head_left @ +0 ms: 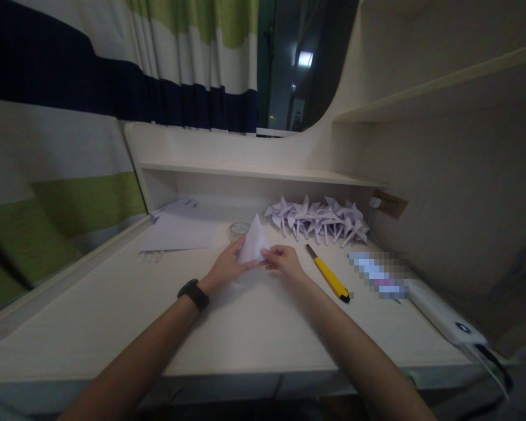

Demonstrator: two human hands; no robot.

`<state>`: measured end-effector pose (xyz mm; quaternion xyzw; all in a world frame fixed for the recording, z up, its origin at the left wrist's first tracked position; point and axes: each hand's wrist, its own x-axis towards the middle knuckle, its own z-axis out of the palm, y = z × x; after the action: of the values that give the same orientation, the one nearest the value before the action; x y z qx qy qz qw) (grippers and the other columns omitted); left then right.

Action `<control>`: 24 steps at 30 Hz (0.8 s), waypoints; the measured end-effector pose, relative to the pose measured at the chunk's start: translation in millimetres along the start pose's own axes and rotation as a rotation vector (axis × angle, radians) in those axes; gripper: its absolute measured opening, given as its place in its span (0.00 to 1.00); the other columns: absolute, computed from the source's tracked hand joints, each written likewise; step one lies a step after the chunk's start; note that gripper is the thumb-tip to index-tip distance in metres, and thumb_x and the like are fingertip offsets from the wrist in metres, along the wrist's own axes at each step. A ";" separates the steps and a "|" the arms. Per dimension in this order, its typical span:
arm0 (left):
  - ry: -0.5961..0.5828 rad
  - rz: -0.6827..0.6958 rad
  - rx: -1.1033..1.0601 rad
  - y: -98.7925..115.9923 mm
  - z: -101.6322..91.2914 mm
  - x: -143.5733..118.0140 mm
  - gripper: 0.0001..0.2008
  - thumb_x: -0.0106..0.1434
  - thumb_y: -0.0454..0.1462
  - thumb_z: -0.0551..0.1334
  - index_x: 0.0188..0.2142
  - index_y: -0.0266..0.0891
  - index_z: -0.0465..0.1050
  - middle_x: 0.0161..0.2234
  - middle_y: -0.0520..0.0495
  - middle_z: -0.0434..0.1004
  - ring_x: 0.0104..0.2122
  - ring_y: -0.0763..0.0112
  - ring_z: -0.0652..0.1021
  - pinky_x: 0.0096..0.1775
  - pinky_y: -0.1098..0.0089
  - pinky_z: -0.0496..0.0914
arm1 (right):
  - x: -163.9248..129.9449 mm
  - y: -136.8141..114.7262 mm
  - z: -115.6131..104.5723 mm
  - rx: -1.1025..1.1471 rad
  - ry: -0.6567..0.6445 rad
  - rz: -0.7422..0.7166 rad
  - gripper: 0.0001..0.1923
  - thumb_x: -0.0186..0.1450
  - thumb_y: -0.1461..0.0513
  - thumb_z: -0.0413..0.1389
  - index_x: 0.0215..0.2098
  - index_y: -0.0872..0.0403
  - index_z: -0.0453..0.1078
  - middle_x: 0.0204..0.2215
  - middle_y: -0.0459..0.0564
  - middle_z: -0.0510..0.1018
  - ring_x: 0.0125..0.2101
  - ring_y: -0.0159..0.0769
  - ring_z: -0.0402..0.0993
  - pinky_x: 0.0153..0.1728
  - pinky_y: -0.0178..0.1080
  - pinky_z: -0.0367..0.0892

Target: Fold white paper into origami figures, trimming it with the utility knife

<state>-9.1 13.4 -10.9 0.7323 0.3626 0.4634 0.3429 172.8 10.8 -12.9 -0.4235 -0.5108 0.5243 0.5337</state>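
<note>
A white sheet of paper folded into a triangle (pixel 253 242) is held above the desk, its point facing up and away. My left hand (pixel 229 264) grips its left side and lower edge, thumb along the bottom. At the lower right corner, my right hand (pixel 284 261) pinches the paper between thumb and curled fingers. A roll of clear tape (pixel 239 229) lies just behind the paper, partly hidden by it. To the right of my right hand rests a yellow utility knife (pixel 328 276), its metal end pointing away from me.
Several white paper pinwheels (pixel 318 219) are heaped at the back right. A stack of white paper (pixel 179 225) lies at the back left of the desk (pixel 114 316). On the right are a blurred-out phone-like object (pixel 377 273) and a white power strip-like box (pixel 442 313) with cables.
</note>
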 end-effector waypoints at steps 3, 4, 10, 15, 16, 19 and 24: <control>-0.038 -0.100 -0.160 -1.8 -1.1 -0.2 0.31 0.54 0.43 0.65 0.57 0.36 0.64 0.53 0.37 0.71 0.47 0.54 0.74 0.47 0.59 0.68 | -0.2 -1.6 0.2 0.000 -0.011 -0.034 0.25 0.40 0.48 0.69 0.19 0.57 0.65 0.16 0.45 0.73 0.20 0.33 0.75 0.21 0.31 0.68; -0.025 -0.112 -0.192 -1.9 -1.3 -0.2 0.29 0.55 0.42 0.64 0.55 0.35 0.66 0.52 0.38 0.72 0.48 0.54 0.74 0.47 0.59 0.67 | -0.3 -2.0 0.5 0.004 -0.012 -0.039 0.25 0.40 0.47 0.69 0.19 0.57 0.65 0.16 0.44 0.72 0.19 0.33 0.75 0.20 0.31 0.68; 0.195 -0.237 -0.414 6.7 0.4 -0.8 0.15 0.56 0.42 0.63 0.39 0.32 0.75 0.37 0.40 0.80 0.39 0.55 0.78 0.40 0.64 0.71 | -0.7 -5.6 -1.9 -0.046 -0.047 -0.036 0.27 0.38 0.46 0.68 0.16 0.55 0.60 0.14 0.42 0.69 0.17 0.33 0.74 0.18 0.31 0.67; 0.294 -0.363 -0.700 8.0 -3.5 -2.2 0.15 0.55 0.37 0.66 0.41 0.32 0.73 0.32 0.40 0.80 0.32 0.60 0.79 0.33 0.66 0.72 | 6.0 -0.6 -11.8 -0.159 0.025 -0.013 0.27 0.40 0.46 0.67 0.15 0.55 0.60 0.12 0.43 0.68 0.16 0.33 0.73 0.14 0.29 0.63; 0.294 -0.362 -0.721 6.5 -4.9 -2.3 0.16 0.54 0.37 0.66 0.41 0.32 0.72 0.32 0.39 0.80 0.32 0.61 0.79 0.33 0.67 0.73 | 7.7 1.2 -13.8 -0.185 0.064 -0.017 0.26 0.41 0.46 0.67 0.15 0.55 0.60 0.12 0.42 0.67 0.15 0.33 0.72 0.13 0.29 0.62; 0.265 -0.317 -0.735 0.5 -8.2 -1.6 0.18 0.52 0.36 0.68 0.42 0.31 0.72 0.36 0.38 0.80 0.33 0.61 0.79 0.34 0.67 0.73 | 9.9 4.3 -17.8 -0.193 0.094 -0.012 0.22 0.45 0.49 0.67 0.18 0.55 0.64 0.15 0.45 0.71 0.16 0.33 0.73 0.14 0.29 0.63; 0.198 -0.270 -0.781 -9.0 -9.7 1.9 0.19 0.53 0.34 0.68 0.44 0.31 0.72 0.41 0.36 0.78 0.35 0.60 0.79 0.37 0.65 0.73 | 4.8 -0.6 -20.1 -0.018 -0.104 0.015 0.20 0.47 0.57 0.67 0.36 0.56 0.73 0.34 0.53 0.79 0.26 0.35 0.77 0.23 0.33 0.73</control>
<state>-19.4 21.1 -14.3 0.4452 0.2837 0.5849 0.6157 192.4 17.3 -14.2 -0.4044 -0.5393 0.5450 0.4986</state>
